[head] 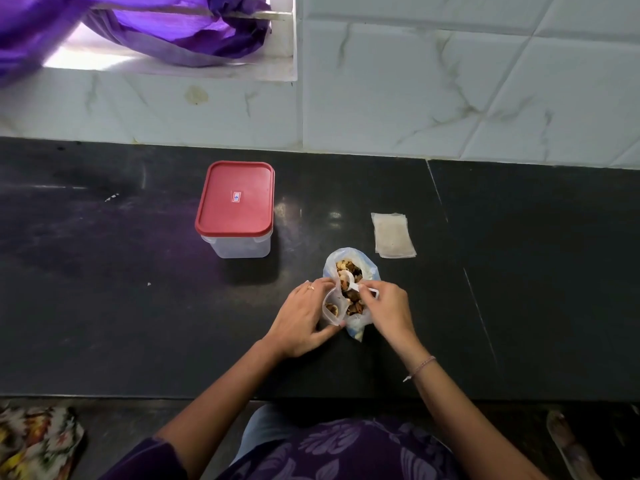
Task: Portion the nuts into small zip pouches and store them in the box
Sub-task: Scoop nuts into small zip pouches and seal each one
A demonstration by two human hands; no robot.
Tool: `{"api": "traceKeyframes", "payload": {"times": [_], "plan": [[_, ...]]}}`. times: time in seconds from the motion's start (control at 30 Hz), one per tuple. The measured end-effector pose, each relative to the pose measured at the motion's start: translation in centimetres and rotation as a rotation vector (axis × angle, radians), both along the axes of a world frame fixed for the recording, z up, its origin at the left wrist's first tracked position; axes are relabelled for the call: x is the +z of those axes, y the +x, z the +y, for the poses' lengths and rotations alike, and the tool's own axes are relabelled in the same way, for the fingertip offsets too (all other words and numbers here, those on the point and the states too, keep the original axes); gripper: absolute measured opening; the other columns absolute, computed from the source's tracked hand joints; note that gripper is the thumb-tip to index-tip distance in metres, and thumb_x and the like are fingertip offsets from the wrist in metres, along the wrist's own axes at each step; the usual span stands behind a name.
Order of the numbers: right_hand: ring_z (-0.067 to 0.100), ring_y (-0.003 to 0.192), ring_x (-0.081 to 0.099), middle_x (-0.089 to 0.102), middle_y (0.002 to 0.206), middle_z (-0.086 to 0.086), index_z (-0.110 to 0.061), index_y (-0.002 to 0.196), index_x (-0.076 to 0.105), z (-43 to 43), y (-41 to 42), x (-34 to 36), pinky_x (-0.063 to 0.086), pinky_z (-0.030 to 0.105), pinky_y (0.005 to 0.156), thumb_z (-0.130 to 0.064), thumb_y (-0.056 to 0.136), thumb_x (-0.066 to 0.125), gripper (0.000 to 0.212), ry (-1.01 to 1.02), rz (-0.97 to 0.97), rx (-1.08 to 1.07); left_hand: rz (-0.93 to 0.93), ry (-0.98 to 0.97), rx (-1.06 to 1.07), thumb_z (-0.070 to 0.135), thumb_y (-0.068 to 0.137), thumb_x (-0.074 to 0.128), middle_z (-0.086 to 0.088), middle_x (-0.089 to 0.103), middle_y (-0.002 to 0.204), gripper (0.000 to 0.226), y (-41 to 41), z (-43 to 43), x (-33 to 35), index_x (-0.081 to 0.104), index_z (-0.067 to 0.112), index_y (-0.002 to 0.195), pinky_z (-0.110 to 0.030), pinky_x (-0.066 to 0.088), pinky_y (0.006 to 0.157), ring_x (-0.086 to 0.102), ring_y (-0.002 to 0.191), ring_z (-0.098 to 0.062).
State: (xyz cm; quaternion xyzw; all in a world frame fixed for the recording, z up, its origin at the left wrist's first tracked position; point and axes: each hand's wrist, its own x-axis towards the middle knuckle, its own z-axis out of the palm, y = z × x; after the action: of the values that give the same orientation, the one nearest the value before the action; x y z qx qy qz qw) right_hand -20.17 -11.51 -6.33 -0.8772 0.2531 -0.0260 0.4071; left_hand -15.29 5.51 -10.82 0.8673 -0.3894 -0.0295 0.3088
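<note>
An open plastic bag of mixed nuts (349,268) lies on the black counter (138,306) in front of me. My left hand (304,320) holds a small clear zip pouch (333,308) open beside the bag; a few nuts lie inside it. My right hand (388,308) pinches a white plastic spoon (351,284), whose bowl rests among the nuts in the bag. A clear box with a red lid (235,206) stands shut to the far left of the bag.
A stack of empty zip pouches (393,235) lies flat to the right of the bag. A tiled wall (450,81) rises behind the counter, with a purple cloth (180,29) on the window ledge. The counter's front edge runs just above my lap.
</note>
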Motion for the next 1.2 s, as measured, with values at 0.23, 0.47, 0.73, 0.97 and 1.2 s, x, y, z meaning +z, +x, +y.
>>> {"api": "traceKeyframes", "payload": {"times": [0.23,0.47,0.73,0.97,1.2], "plan": [[0.005,0.067,0.054,0.056,0.074,-0.005,-0.013,0.105,0.067,-0.9,-0.5,-0.8,0.044,0.018,0.054,-0.021,0.096,0.053,0.02,0.456,0.071,-0.253,0.038,-0.014,0.024,0.057,0.088,0.049,0.003,0.048,0.137,0.063,-0.1,0.4,-0.3,0.037,0.019,0.138,-0.032,0.026,0.113,0.044,0.123,-0.007],[0.008,0.061,0.044,0.051,0.069,-0.001,-0.01,0.112,0.067,-1.6,-0.9,-0.9,0.038,0.021,0.051,-0.022,0.096,0.053,0.025,0.491,0.072,-0.29,0.044,-0.055,0.048,0.056,0.088,0.048,0.004,0.048,0.133,0.057,0.0,0.7,-0.2,0.039,0.02,0.132,-0.034,0.029,0.109,0.044,0.121,-0.005],[0.003,0.077,0.056,0.068,0.101,0.002,-0.011,0.119,0.065,-1.5,-1.4,0.5,0.042,0.014,0.061,-0.026,0.097,0.051,0.03,-0.123,0.042,0.027,0.037,-0.048,0.057,0.055,0.088,0.049,0.003,0.048,0.129,0.055,0.2,0.6,-0.5,0.043,0.019,0.13,-0.031,0.033,0.103,0.046,0.114,-0.006],[0.009,0.073,0.057,0.064,0.088,-0.002,-0.013,0.116,0.066,-1.0,0.0,0.6,0.048,0.023,0.062,-0.023,0.096,0.051,0.027,0.113,0.138,0.008,0.049,-0.031,0.04,0.057,0.088,0.047,0.003,0.045,0.136,0.058,-0.1,0.0,-0.8,0.044,0.019,0.132,-0.027,0.033,0.103,0.042,0.121,-0.006],[0.007,0.059,0.04,0.048,0.071,0.0,-0.015,0.095,0.064,-1.1,-0.2,0.7,0.034,0.018,0.049,-0.018,0.096,0.052,0.013,0.577,0.156,-0.251,0.064,-0.029,0.039,0.058,0.089,0.046,0.003,0.043,0.138,0.058,0.0,0.1,-0.6,0.043,0.02,0.133,-0.025,0.032,0.102,0.042,0.122,-0.005]]}}
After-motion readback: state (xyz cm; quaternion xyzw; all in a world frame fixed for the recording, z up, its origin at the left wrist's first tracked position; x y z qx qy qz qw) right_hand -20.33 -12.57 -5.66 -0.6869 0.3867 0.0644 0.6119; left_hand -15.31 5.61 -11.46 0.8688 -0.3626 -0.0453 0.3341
